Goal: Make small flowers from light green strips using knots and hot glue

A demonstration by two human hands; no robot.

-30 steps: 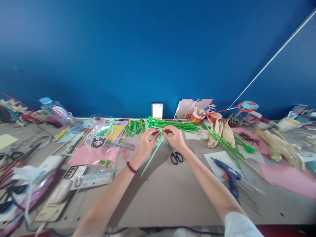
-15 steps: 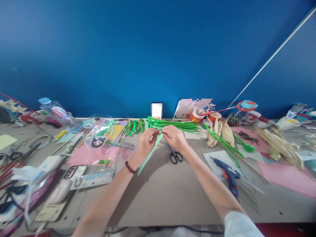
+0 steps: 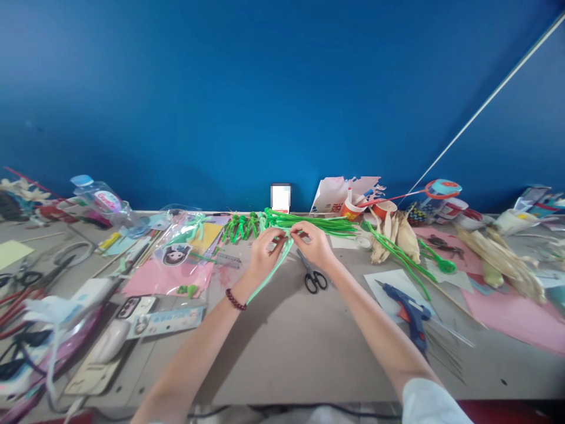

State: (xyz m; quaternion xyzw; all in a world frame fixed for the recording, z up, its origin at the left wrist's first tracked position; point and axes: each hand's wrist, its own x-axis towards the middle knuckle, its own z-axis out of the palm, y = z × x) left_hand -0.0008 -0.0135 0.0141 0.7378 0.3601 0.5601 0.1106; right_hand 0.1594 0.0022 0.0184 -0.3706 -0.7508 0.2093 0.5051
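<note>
Light green pipe cleaners [image 3: 268,278] hang from the pinched fingers of my left hand [image 3: 266,252], their lower end passing behind the bracelet on that wrist. Close beside it, my right hand [image 3: 313,246] pinches the upper end of the same pipe cleaners; the fingertips of both hands nearly meet. Just beyond the hands lies a bundle of darker green pipe cleaners [image 3: 324,225]. Several twisted green pipe cleaner shapes [image 3: 241,227] sit to the left of that bundle. Black-handled scissors [image 3: 314,279] rest on the table under my right hand.
A blue hot glue gun [image 3: 410,312] lies on white paper at right, near dried corn husks [image 3: 406,238]. A phone [image 3: 281,198] stands against the blue wall. At left are a clear plastic bag [image 3: 176,235], a white mouse [image 3: 112,341] and a plastic bottle [image 3: 99,194].
The pipe cleaners' hanging end has bent and swung toward my left wrist. Both hands have shifted only slightly, with the right fingers more curled.
</note>
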